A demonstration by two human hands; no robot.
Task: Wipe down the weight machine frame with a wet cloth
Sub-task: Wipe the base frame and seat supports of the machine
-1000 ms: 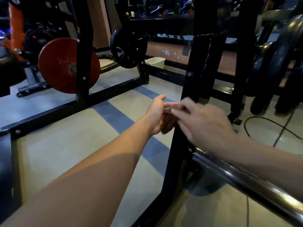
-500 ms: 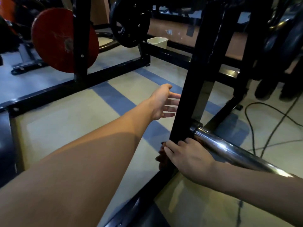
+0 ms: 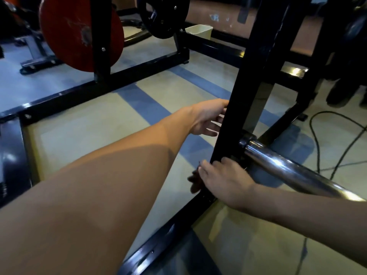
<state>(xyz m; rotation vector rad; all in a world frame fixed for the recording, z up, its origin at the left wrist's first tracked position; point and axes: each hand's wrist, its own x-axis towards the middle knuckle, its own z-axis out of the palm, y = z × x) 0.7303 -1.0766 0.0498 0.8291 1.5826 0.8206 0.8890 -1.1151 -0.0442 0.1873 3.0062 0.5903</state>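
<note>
The right hand point(image 3: 222, 181) is gripping the base of the black steel upright post point(image 3: 252, 76) of the weight machine frame, just beside the chrome bar point(image 3: 288, 171). The left hand point(image 3: 206, 118), fingers relaxed, is reaching beside the post higher up. No cloth is discernible.

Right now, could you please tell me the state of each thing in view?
Left hand: open, fingers reaching to the black upright post.
Right hand: low on the post, fingers curled; cloth not visible.
Chrome bar: bare.
Red plate: hung on the frame.
Beige bin: upright on the floor.
</note>
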